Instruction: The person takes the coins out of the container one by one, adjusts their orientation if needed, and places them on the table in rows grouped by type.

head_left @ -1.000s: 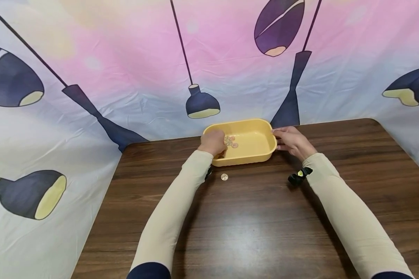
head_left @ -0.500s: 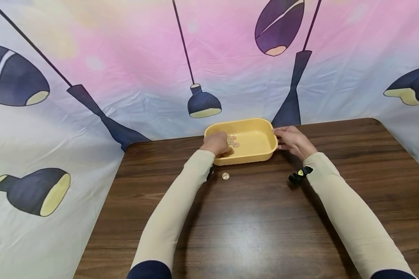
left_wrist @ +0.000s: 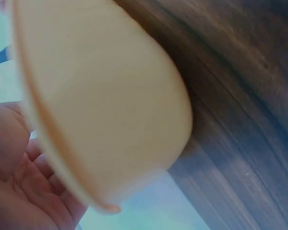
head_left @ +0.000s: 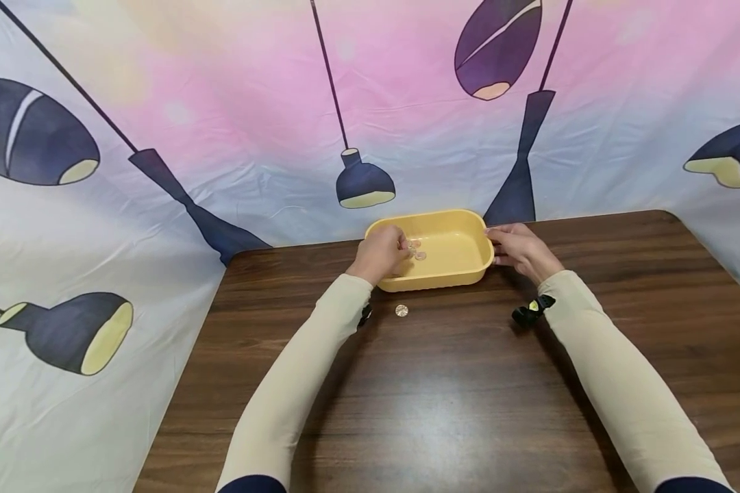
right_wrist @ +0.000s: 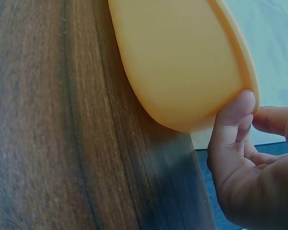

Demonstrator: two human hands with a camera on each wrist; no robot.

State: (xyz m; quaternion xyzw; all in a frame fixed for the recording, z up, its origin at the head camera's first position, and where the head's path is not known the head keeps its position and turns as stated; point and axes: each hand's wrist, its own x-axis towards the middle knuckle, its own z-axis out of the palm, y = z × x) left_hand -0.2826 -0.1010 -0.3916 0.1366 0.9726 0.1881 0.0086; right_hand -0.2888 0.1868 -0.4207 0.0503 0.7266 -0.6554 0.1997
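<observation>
A yellow plastic tray [head_left: 456, 250] lies near the back edge of the table. Several coins [head_left: 421, 255] rest inside its left half. My left hand [head_left: 379, 252] reaches over the left end of the tray, its curled fingers down at the coins; I cannot tell whether it pinches one. In the left wrist view the tray's outer wall [left_wrist: 110, 100] hides the fingertips of this left hand [left_wrist: 29, 177]. My right hand [head_left: 521, 252] pinches the tray's right rim, thumb [right_wrist: 235, 108] on the outer wall in the right wrist view. One shiny coin [head_left: 401, 311] lies on the table in front of the tray.
The dark wooden table [head_left: 444, 383] extends toward me and to both sides. A patterned cloth [head_left: 253, 123] with printed lamps hangs right behind its back edge. A black wrist strap [head_left: 533, 311] with a small device hangs under my right wrist.
My left hand has lifted slightly and shifted right inside the tray, over the coins. The right hand keeps its grip on the rim. The head view has turned slightly left.
</observation>
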